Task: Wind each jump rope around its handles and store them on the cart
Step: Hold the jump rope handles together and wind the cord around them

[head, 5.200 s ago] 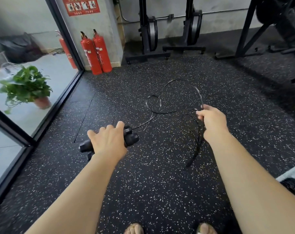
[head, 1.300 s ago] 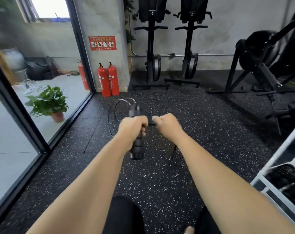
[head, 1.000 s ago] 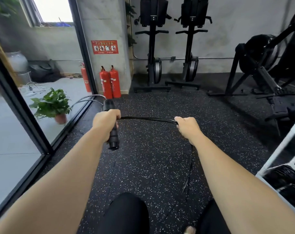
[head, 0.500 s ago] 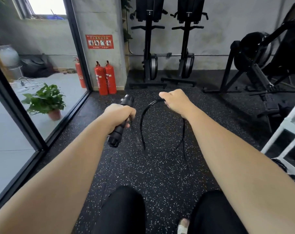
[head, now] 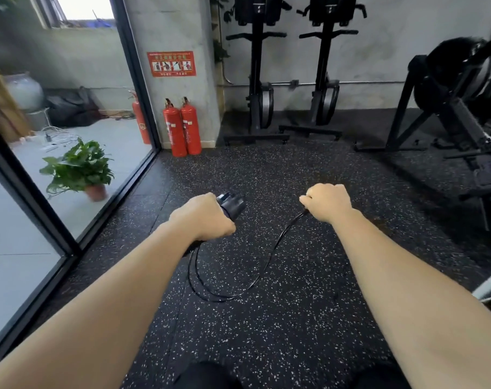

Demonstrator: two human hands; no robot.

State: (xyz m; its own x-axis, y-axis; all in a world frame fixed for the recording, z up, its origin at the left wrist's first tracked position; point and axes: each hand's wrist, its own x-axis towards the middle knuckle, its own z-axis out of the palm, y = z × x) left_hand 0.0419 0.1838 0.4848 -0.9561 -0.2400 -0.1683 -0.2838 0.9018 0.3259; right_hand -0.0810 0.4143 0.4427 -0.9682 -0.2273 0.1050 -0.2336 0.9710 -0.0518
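The jump rope's black handles [head: 231, 204] are clamped in my left hand [head: 205, 217]. Its cord [head: 270, 258] droops in a loop to my right hand [head: 327, 202], fisted on it. Open speckled floor [head: 281, 332] runs beyond the rope to two red fire extinguishers [head: 182, 127]. Farther beyond, the red wall sign [head: 171, 64] is too blurred to read.

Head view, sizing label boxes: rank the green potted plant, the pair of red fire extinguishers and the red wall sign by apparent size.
1. Green potted plant, nearest camera.
2. Pair of red fire extinguishers.
3. Red wall sign.
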